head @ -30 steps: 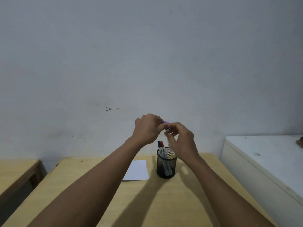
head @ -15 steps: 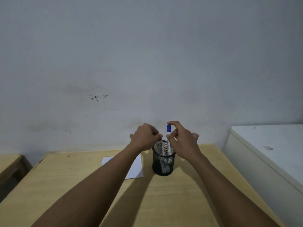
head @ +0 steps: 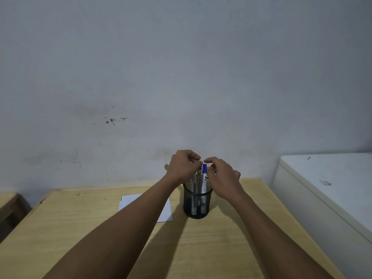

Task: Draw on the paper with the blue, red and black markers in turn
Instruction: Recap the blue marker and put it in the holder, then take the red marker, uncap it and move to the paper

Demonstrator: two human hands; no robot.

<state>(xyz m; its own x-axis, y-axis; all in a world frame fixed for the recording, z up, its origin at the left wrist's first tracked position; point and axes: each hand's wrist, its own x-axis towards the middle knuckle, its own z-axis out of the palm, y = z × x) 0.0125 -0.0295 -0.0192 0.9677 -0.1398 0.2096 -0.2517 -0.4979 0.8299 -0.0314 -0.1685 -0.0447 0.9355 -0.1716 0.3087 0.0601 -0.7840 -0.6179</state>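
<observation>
Your right hand has its fingers curled loosely around the blue marker, thumb arched over the cap; whether they actually pinch it, you can't tell from here. Your left hand is bunched at the other markers just beside it, fingertips hidden, so its grip is unclear too. The blue marker stands upright in the black mesh cup. The paper lies at nine o'clock from the cup, partly under your left forearm, on the wooden table.
</observation>
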